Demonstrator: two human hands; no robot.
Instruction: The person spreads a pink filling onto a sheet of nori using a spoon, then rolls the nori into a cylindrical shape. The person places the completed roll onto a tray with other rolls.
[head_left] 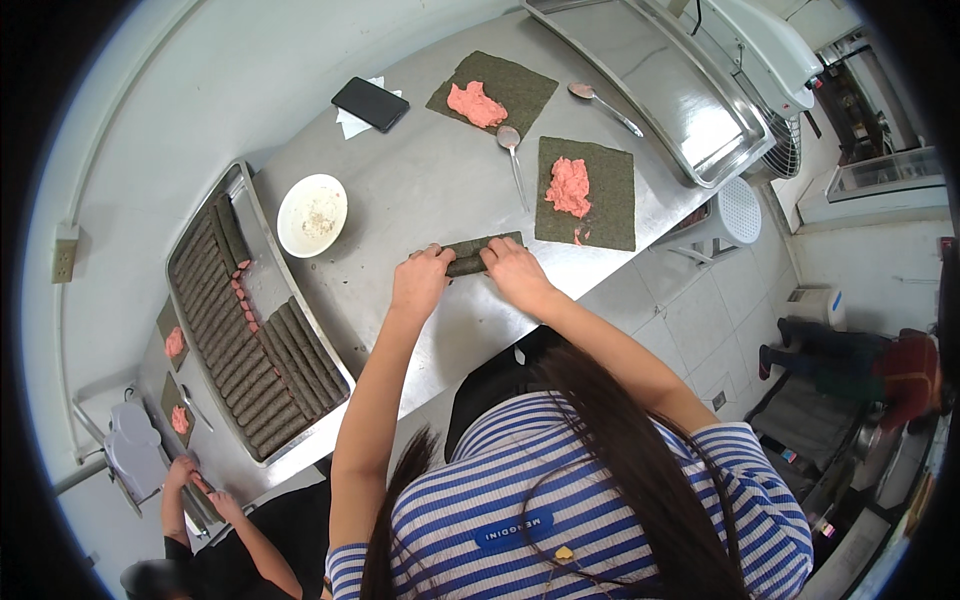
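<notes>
**One seaweed roll under both hands, two filled sheets waiting**

The dark green seaweed roll [482, 252] is lying near the front edge of the brushed steel table [420, 180], a slim, tight cylinder with its seam hidden. The left hand [422, 278] is curling over its left end and the right hand [513, 268] is pressing on its right end, fingers bent down onto it, both hands closed loosely around the roll.

Judging from the layout, much is done: the long steel tray [262, 290] at nine o'clock is holding dense rows of finished dark rolls [240, 355], with some bare metal remaining. At one o'clock a flat dark seaweed sheet [585, 193] is carrying a lump of pink paste, and another such sheet [492, 92] is lying at twelve o'clock, both unrolled. A metal spoon [512, 150] is resting between them. A white round bowl [312, 214] is sitting at ten o'clock, and a black phone [370, 103] at eleven.

At seven o'clock another person's hands [200, 490] are working.
</notes>
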